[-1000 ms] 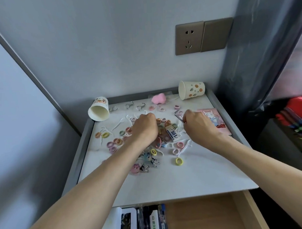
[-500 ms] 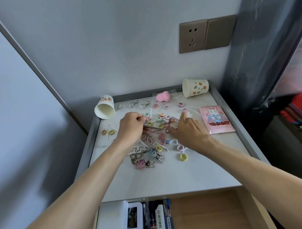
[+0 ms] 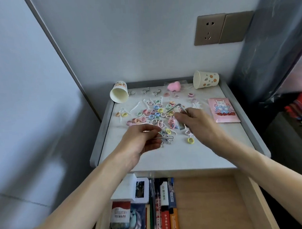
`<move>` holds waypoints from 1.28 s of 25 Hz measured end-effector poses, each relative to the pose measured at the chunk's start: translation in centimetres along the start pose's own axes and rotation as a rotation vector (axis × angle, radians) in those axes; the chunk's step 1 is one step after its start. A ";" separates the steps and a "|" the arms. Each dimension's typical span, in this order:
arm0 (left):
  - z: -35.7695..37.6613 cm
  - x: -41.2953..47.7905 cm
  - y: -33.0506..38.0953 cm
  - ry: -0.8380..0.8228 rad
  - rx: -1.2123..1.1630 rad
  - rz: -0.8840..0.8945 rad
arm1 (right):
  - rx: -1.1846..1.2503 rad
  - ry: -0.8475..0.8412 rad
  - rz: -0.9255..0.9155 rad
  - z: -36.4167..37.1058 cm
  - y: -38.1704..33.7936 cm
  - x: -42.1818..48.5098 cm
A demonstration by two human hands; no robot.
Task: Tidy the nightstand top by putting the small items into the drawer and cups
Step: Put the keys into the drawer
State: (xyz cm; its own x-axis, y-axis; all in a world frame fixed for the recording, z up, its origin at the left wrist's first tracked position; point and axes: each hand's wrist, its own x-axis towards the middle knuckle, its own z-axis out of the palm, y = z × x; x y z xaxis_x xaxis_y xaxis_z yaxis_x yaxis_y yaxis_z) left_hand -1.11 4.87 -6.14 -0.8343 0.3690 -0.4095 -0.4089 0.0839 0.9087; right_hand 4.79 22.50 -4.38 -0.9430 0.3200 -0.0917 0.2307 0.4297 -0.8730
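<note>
We see the nightstand top (image 3: 185,158) strewn with small things; a spread of pastel hair ties (image 3: 155,114) covers its middle and runs out toward 10 o'clock, with white floss picks (image 3: 140,104) lying among them.

Our left hand (image 3: 141,141) hovers over the near part of the top at about 7 o'clock; its fingers are curled and, with the thumb, pinch a thin metal rod (image 3: 167,137) that juts out toward 3 o'clock.

Our right hand (image 3: 199,123) sits just right of centre, fingers bent, pinching one leg of a bent metal key (image 3: 175,107); the other leg points back over the hair ties.

One yellow hair tie (image 3: 190,140) lies alone between the two hands, nearer the right.

The left cup (image 3: 119,95) lies tipped at 11 o'clock, mouth toward us; the right cup (image 3: 205,79) lies on its side at 1 o'clock, mouth facing left; a pink puff (image 3: 174,86) rests at 12 o'clock between them.

A pink packet (image 3: 223,112) lies flat at 3 o'clock.

The drawer (image 3: 206,200) stands open at 6 o'clock; books (image 3: 164,213) and a white box (image 3: 132,189) fill its left side.

A wall socket (image 3: 208,29) is mounted above the right cup.
</note>
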 end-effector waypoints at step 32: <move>-0.2 -5.4 -10.4 -0.144 -0.114 -0.376 | -0.169 -0.038 -0.029 8.1 10.1 -11.7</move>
State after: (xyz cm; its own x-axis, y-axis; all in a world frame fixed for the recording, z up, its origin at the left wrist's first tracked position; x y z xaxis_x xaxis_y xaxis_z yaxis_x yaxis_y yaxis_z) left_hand 7.61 1.79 -13.42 -0.5623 0.4586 -0.6881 -0.7200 0.1378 0.6802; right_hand 16.18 16.29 -15.98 -0.9576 0.2743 -0.0882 0.2369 0.5749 -0.7832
